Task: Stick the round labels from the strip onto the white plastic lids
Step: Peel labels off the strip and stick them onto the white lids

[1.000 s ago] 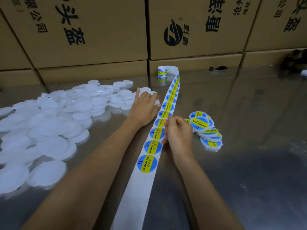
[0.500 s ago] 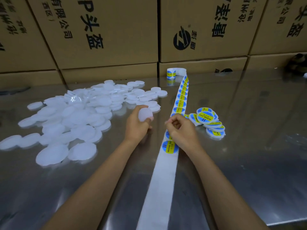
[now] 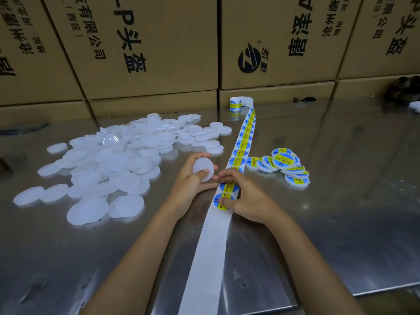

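My left hand [image 3: 191, 181] holds one white plastic lid [image 3: 203, 167] upright between thumb and fingers, just left of the label strip [image 3: 242, 144]. The strip is a white backing with round blue-and-yellow labels, running from a small roll [image 3: 236, 103] at the back toward me, bare near my end. My right hand [image 3: 246, 196] rests on the strip, thumb on the nearest label [image 3: 221, 204] and fingers curled over the one behind it. A big pile of plain white lids [image 3: 118, 160] lies to the left. Several labelled lids [image 3: 283, 165] are heaped right of the strip.
Everything sits on a shiny steel table [image 3: 341, 212] whose front edge shows at lower right. Stacked cardboard boxes [image 3: 147, 53] form a wall along the back. A dark object [image 3: 406, 87] sits at the far right by the boxes.
My left hand took a plain lid from the pile and brought it beside the strip. My right hand moved down the strip to the nearest labels. The camera shifted closer.
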A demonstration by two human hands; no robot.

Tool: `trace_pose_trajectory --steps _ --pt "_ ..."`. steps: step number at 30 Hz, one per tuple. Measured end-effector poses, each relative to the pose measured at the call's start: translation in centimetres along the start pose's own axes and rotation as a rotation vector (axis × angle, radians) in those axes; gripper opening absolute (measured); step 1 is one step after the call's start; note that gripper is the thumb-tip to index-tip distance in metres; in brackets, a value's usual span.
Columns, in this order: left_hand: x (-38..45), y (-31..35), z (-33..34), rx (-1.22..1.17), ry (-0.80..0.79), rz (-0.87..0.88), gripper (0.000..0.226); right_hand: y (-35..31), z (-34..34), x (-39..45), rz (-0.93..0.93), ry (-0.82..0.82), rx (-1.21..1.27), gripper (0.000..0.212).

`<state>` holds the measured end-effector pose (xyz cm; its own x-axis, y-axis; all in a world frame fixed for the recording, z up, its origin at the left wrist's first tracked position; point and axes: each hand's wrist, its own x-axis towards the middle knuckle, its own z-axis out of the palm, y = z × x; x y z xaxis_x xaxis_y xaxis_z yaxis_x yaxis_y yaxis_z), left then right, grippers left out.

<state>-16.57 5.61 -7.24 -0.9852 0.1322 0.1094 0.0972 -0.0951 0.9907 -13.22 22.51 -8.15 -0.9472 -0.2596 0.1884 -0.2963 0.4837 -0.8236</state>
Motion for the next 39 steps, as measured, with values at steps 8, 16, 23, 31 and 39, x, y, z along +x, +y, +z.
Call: trace_pose_trajectory --steps 8,16,23,31,39 --pt "-0.4 0.4 0.9 0.03 -0.095 -0.017 0.042 0.0 0.7 -0.9 -0.011 0.166 -0.23 0.037" --pt "-0.3 0.6 0.8 0.054 -0.092 -0.044 0.04 -0.3 0.9 -0.6 0.015 0.223 -0.234 0.02" --pt "-0.5 0.8 0.7 0.097 -0.072 -0.052 0.033 -1.6 1.0 -0.7 0.002 0.288 0.161 0.012" --pt "-0.1 1.8 0.9 -0.446 0.037 -0.184 0.021 -2.5 0.1 -0.5 0.1 0.432 0.774 0.012" --pt "-1.1 2.0 2.5 -0.625 -0.128 -0.325 0.047 -3.2 1.0 -0.4 -0.059 0.529 0.523 0.028"
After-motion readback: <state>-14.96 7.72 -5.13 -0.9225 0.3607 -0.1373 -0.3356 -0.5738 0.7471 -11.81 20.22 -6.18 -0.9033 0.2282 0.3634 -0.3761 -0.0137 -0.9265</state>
